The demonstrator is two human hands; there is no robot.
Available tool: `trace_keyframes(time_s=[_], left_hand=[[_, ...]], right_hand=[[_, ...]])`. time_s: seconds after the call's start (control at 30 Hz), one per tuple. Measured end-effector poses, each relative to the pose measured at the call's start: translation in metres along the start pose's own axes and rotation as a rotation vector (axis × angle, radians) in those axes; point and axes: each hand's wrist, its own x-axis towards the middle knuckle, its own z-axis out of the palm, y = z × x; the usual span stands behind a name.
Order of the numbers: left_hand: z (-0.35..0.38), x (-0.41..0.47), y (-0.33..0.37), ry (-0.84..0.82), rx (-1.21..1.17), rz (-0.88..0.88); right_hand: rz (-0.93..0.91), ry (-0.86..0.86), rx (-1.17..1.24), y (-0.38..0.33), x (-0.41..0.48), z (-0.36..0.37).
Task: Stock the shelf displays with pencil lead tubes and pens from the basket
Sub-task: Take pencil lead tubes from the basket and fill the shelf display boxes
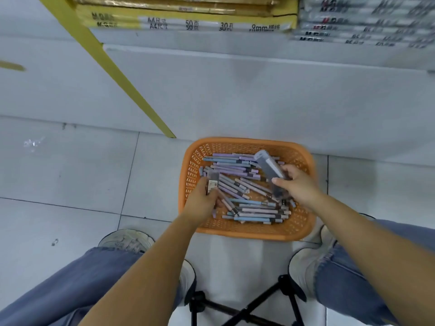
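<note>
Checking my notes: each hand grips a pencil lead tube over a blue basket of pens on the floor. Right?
Not quite. The head view shows the basket is orange, not blue. The left hand grips one pencil lead tube, the right hand another, over its pens on the floor.

Forearms (146, 267) bare, no sleeves showing; loose faded-blue jeans (70, 290), scuffed white sneakers (127, 240) just near-side of the orange basket (247, 234).
</note>
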Motion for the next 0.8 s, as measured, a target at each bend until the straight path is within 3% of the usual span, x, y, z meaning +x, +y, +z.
trace_keyframes(time_s=[0.17,0.37,0.53,0.7,0.8], left_hand=[[-0.003,-0.018,0.02,-0.084,-0.356,-0.031],[0.004,-0.06,0.071,-0.265,-0.606,0.05],[-0.016,-0.102,0.123,-0.338,-0.714,0.171],[-0.049,-0.147,0.185,-0.383,-0.659,0.324],[-0.066,-0.169,0.215,-0.372,-0.615,0.416]], right_hand=[[-0.037,-0.131,0.274,-0.03,-0.039,-0.004],[-0.23,-0.23,0.444,-0.075,-0.106,0.015],[-0.439,-0.094,0.363,-0.128,-0.159,0.005],[-0.655,-0.126,0.22,-0.193,-0.213,-0.028],[-0.79,-0.038,0.071,-0.224,-0.241,-0.041]])
